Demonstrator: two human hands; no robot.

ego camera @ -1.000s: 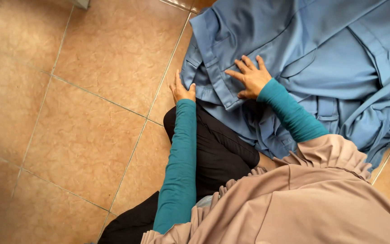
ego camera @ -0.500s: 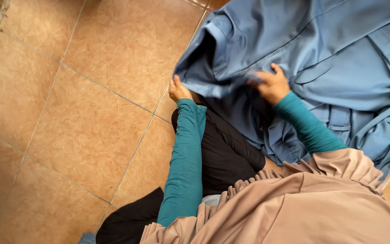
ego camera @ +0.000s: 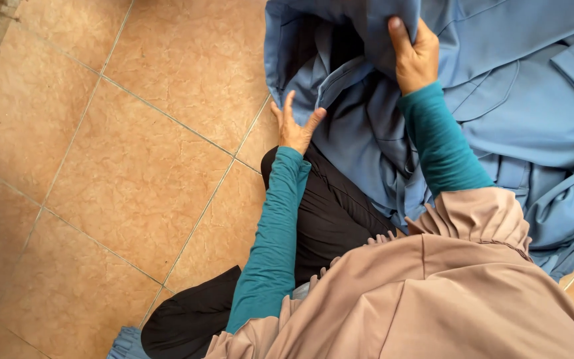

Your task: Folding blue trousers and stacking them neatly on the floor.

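Blue garment (ego camera: 499, 100) spread on tiled floor (ego camera: 134, 166), one fold lifted. Right hand (ego camera: 414, 53) clamped on raised fold, thumb over cloth. Left hand (ego camera: 295, 126) flat, fingers spread, at garment's lower edge near floor. Teal sleeves (ego camera: 270, 246), beige head covering (ego camera: 433, 299), black skirt (ego camera: 327, 213) in foreground.

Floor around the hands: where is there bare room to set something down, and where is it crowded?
Bare tiled floor lies left of the left hand and the blue garment. Right of the left hand is crowded: garment folds, the right hand gripping them, and the black-clad leg.
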